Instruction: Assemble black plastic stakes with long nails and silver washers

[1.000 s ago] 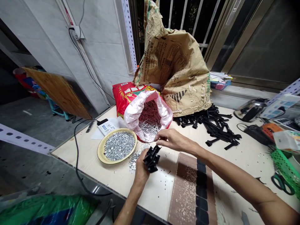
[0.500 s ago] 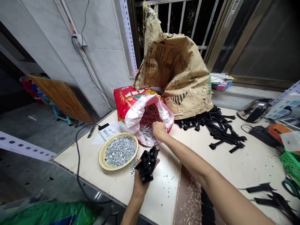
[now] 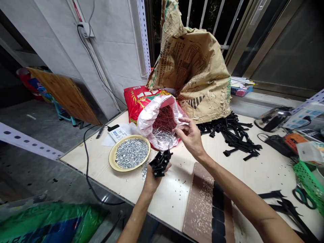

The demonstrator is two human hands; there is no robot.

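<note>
My left hand [image 3: 151,183] is closed around a bunch of black plastic parts [image 3: 160,164], held above the table in front of the sack. My right hand [image 3: 191,139] is at the right side of the sack's mouth, with thumb and index finger pinched on a thin metal pin [image 3: 171,141] that points down toward the black parts. The red and white sack [image 3: 146,119] lies on its side, its mouth facing me. Inside it are reddish-brown rods [image 3: 165,118] and loose silver pins [image 3: 162,135]. A yellow dish [image 3: 111,162] of small metal nuts or washers stands left of my left hand.
A torn brown paper sack [image 3: 202,81] stands behind a pile of black plastic pieces [image 3: 235,136]. A brown board [image 3: 189,209] with pale grains lies in front. Scissors [image 3: 303,196], a green basket [image 3: 307,175] and a kettle [image 3: 273,118] are at right. A black cable [image 3: 86,168] hangs off the left edge.
My right hand has drawn back from the sack's mouth, up and to the right, and now shows a thin pin in its pinch. My left hand keeps the black parts. The view has shifted slightly.
</note>
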